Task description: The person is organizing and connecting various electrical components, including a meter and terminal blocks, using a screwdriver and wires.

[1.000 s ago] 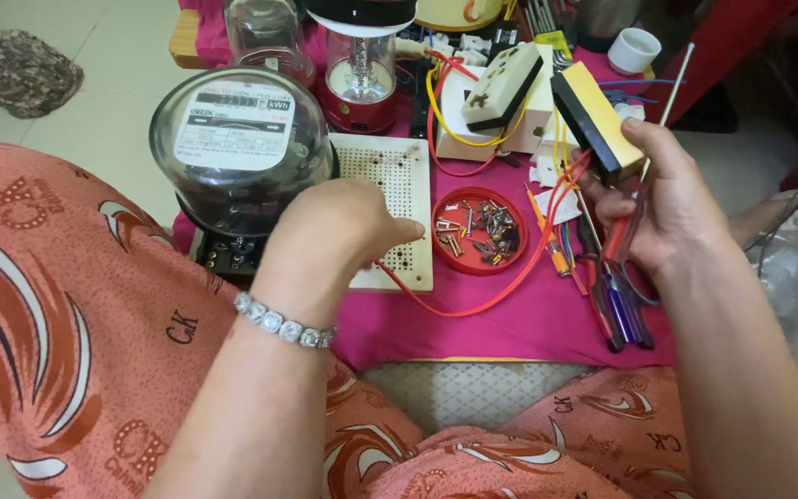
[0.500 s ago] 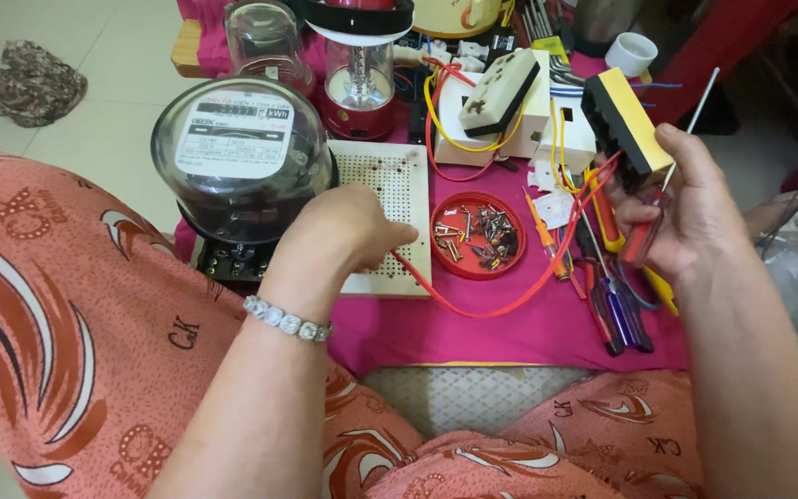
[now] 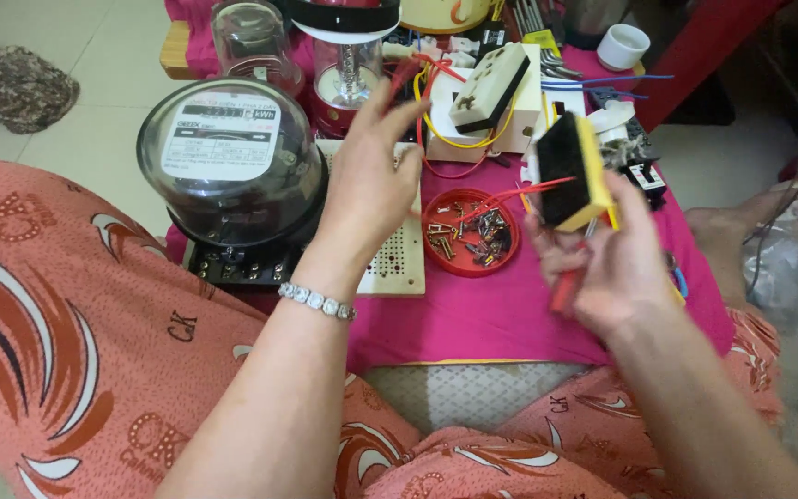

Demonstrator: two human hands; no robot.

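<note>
The right hand (image 3: 607, 268) is closed around a black-and-yellow block (image 3: 573, 171) and a red-handled tool (image 3: 565, 291), with a red wire (image 3: 519, 192) running from the block toward the left hand. The left hand (image 3: 371, 185) is raised with fingers loosely spread, holding nothing. Just below it lies a perforated white board (image 3: 397, 263); between the two hands sits a red dish of screws (image 3: 468, 231). Beside the left hand's wrist stands a glass-domed electricity meter (image 3: 228, 166) on the pink-covered table (image 3: 510, 314).

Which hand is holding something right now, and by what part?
The right hand grips a black-and-yellow box-shaped device by its lower end, with a red-handled tool in the same hand. The left hand is raised, fingers spread, holding nothing.
</note>
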